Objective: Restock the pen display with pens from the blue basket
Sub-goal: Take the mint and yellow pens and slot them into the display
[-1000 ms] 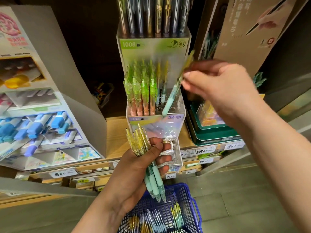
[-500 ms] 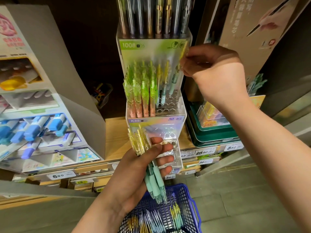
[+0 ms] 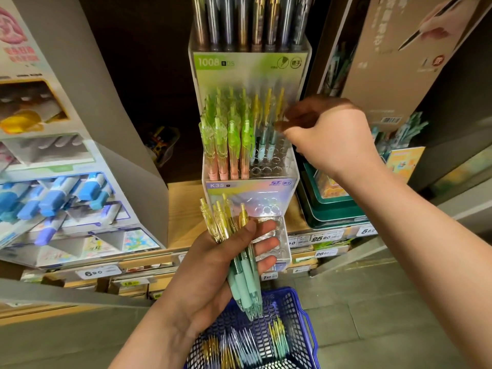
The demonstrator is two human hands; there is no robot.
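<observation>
The clear tiered pen display (image 3: 291,166) stands on the wooden shelf, with green-and-pink pens (image 3: 226,145) on its left and a few yellow-and-mint pens on its right. My right hand (image 3: 327,137) is at the display's right side, fingertips pinching the rightmost yellow-and-mint pen (image 3: 280,102), which stands upright in a slot. My left hand (image 3: 213,270) grips a bundle of several yellow-and-mint pens (image 3: 243,275) in front of the display's lower tier. The blue basket (image 3: 302,310) sits below with more pens inside.
A grey cardboard stand (image 3: 80,155) with blue-capped markers is on the left. A green box (image 3: 332,206) and a brown cardboard pen display (image 3: 386,62) are on the right. Dark metallic pens (image 3: 247,22) fill the top tier. Price tags line the shelf edge.
My right hand carried one yellow-and-mint pen up to the display and lowered it into a slot on the right side. The left hand kept holding its bundle in place.
</observation>
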